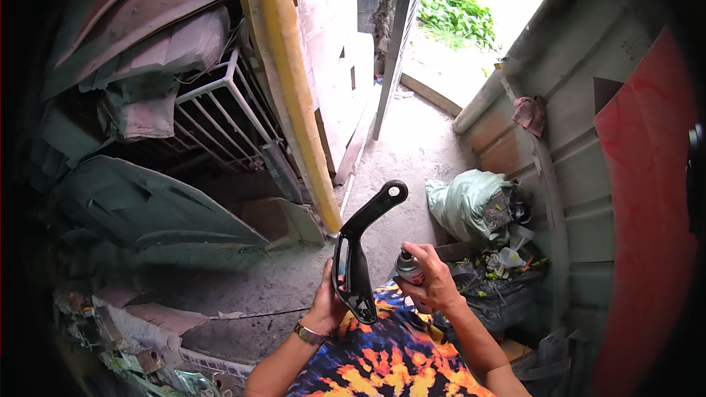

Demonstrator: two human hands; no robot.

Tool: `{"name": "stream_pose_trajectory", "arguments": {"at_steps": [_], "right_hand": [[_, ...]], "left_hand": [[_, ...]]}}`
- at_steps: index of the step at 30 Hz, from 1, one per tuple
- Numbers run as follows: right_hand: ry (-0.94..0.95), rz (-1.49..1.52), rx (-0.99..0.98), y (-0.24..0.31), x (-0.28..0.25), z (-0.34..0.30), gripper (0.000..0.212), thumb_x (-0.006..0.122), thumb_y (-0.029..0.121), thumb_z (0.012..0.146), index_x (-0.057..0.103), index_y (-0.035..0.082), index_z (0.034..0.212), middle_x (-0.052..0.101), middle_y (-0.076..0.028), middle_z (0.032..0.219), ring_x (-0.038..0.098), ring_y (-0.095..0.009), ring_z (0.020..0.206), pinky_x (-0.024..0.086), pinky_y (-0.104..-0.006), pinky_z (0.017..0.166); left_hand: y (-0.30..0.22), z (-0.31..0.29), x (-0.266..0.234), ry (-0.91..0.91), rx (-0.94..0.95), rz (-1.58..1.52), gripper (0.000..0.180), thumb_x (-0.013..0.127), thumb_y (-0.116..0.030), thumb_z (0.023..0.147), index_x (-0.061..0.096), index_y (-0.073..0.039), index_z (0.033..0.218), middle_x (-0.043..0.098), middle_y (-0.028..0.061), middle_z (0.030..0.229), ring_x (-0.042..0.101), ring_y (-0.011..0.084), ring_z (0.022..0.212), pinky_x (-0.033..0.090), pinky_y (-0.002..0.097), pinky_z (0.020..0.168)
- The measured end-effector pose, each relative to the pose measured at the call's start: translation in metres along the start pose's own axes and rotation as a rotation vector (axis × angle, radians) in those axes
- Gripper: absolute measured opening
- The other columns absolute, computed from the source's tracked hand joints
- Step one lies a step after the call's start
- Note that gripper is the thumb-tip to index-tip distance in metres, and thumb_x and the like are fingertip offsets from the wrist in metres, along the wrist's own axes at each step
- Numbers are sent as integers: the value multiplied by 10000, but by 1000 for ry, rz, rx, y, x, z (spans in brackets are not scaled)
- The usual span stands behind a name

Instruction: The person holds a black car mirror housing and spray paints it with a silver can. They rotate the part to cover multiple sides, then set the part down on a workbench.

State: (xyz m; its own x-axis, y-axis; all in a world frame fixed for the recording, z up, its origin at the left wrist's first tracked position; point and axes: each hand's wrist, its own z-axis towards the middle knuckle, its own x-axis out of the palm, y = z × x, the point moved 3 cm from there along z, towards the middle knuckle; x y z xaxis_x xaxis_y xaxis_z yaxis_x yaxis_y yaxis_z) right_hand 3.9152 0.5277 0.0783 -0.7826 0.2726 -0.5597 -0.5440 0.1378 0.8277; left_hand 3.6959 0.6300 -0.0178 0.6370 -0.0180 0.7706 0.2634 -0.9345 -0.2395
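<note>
A: What's crowded around the person?
B: On the left, a yellow post (287,95) stands in front of a pale barred rack (234,87). To the right, a pale green sack (465,198) sits above a dark litter-topped bag (494,298), near a ribbed wall (585,213) with a red sheet (647,213) in front.

A: And the black bent part (357,268)?
B: Up in the air before the patterned shirt (382,371), with the floor (250,276) beyond. The left hand (328,301) grips its lower section from the side, some fingers hidden behind it.

A: Which way does it point?
B: Its long axis runs mostly up and down. The wider, slotted section is lowest; above the bend, the narrower arm slants away up and right to a round, holed end.

A: The other hand?
B: The right hand (437,283) is wrapped around a spray can (409,270), forefinger at its top, just beside the part.

A: Any lettering?
B: Reddish markings on the can, too small to read and partly covered by fingers.
</note>
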Motion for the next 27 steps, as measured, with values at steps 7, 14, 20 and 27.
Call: {"name": "stream_pose_trajectory", "arguments": {"at_steps": [7,14,20,27], "right_hand": [[117,2,45,13,18,8,673,846,241,835,569,191,1446,600,-200,1313,691,-437,1033,574,-467,885],[233,-40,-26,21,18,27,684,825,274,851,551,204,1474,607,-179,1275,684,-408,1049,580,-461,878],[63,-217,-99,3,25,27,694,838,294,835,566,223,1470,600,-232,1262,685,-412,1050,591,-461,848],[-462,-213,4,-14,-24,12,693,877,175,785,557,161,1401,610,-198,1228,700,-412,958,590,-467,784]], "left_hand": [[-14,-25,45,-88,-175,71,566,464,-617,1067,648,-149,1326,741,15,1117,730,147,982,625,365,888],[0,-14,29,-139,-152,143,573,427,-616,1080,655,-126,1269,751,54,1054,751,172,892,649,353,800],[7,-13,47,-175,-137,154,558,428,-604,1085,667,-115,1208,755,49,989,755,176,847,654,366,771],[24,-1,23,-168,-169,219,641,430,-656,1061,659,-92,1262,741,90,1077,735,178,927,634,365,834]]}}
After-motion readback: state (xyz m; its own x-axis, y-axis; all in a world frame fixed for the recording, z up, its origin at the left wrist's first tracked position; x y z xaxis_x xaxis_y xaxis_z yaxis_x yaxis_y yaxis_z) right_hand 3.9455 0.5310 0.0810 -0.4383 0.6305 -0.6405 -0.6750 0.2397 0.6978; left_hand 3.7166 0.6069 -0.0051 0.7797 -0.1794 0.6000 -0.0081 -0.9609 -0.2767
